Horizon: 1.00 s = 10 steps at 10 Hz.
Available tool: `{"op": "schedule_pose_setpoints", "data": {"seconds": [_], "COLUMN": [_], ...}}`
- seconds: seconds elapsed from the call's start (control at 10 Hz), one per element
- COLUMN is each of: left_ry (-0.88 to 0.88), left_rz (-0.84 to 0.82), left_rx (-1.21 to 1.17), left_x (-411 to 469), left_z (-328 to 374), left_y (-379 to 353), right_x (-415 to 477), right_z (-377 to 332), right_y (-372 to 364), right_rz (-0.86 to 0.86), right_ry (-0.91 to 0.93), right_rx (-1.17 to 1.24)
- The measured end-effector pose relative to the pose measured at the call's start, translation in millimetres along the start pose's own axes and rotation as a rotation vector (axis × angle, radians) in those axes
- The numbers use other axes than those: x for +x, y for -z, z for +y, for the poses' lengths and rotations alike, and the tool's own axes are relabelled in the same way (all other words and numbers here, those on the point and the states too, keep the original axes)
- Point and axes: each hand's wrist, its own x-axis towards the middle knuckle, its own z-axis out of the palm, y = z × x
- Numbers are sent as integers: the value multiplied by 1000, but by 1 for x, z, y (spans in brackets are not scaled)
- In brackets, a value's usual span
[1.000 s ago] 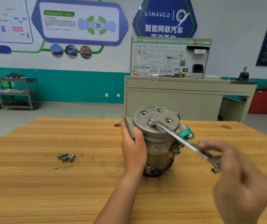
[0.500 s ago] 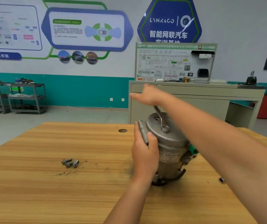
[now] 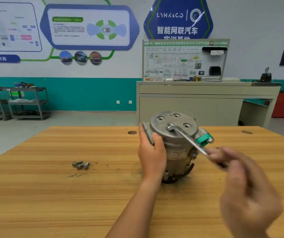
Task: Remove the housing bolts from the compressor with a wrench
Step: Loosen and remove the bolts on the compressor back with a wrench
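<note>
A grey metal compressor (image 3: 173, 146) stands upright on the wooden table (image 3: 51, 194). My left hand (image 3: 152, 153) grips its left side. A silver wrench (image 3: 185, 138) sits with its ring end on a bolt (image 3: 170, 126) in the compressor's top face. My right hand (image 3: 237, 182), blurred by motion, holds the wrench's outer end at the compressor's right. Three empty bolt holes show in the top face. A green cap (image 3: 203, 139) sticks out on the right.
Three removed bolts (image 3: 81, 164) lie together on the table to the left of the compressor, with dark specks beside them. Behind the table stand a beige workbench (image 3: 198, 102) with a display board and grey shelf carts (image 3: 17, 102) at the left wall.
My right hand has swung the wrench handle from behind the compressor back round to the near right. The left hand kept its grip on the housing.
</note>
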Motion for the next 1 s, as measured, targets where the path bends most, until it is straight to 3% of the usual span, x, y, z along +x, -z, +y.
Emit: {"op": "schedule_pose_setpoints", "data": {"seconds": [0.1,0.2,0.3,0.4,0.5,0.6,0.7,0.8,0.9,1.0], "left_ry": [-55,-96,-89,-114,-109,-110,-69,7,-143,-3], "left_rz": [-27,23,18,5,-7,-39,-49,-42,-105,-16], "left_rx": [43,85,124,200,209,234,252,178,-226,-67], "left_x": [0,-2,-6,-5,-5,-6,0,-2,-17,-7], "left_z": [3,6,9,11,11,14,5,-2,4,4], "left_y": [1,4,5,5,5,6,11,16,13,14], "right_x": [38,92,140,164,163,141,93,31,0,22], "right_z": [41,88,118,120,101,59,-8,-61,-53,-21], "right_y": [32,25,-29,-101,-158,-200,-215,-168,-101,-36], "right_rz": [-4,-323,-717,-978,-1113,-1195,-1170,-914,-476,-471], "right_ry": [-168,-267,-341,-316,-200,-92,188,441,361,308], "right_rx": [-310,-684,-914,-1020,-1094,-1000,-802,-475,-1,-42]}}
